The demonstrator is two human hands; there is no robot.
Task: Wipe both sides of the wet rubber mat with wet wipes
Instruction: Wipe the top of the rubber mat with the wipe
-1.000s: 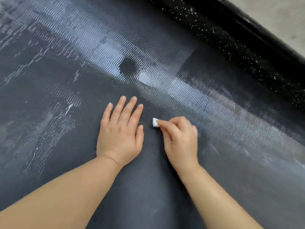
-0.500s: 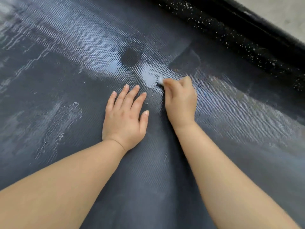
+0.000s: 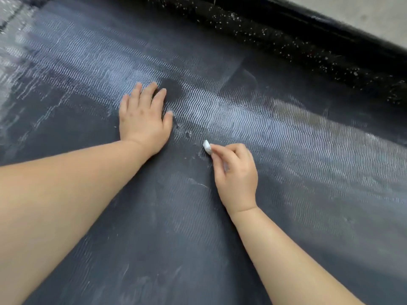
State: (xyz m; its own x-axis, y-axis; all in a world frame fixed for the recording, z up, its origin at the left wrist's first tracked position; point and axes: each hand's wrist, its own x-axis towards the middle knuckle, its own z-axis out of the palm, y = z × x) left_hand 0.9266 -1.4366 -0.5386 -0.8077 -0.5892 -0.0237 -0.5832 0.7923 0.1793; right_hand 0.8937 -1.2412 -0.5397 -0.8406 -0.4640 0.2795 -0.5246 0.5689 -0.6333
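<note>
A strip of pale grey floor (image 3: 374, 12), matte and concrete-like, fills the top right corner of the head view. Along its near edge runs a glossy black band (image 3: 286, 40), raised and rounded, slanting from the top centre down to the right edge. White specks are scattered thickly over its face. Whether the band is a kerb or a rolled length of sheet cannot be told. In the top left corner a lighter, wet-looking patch (image 3: 11, 16) catches a bright glare, with dark streaks across it. What that patch is made of is unclear.
</note>
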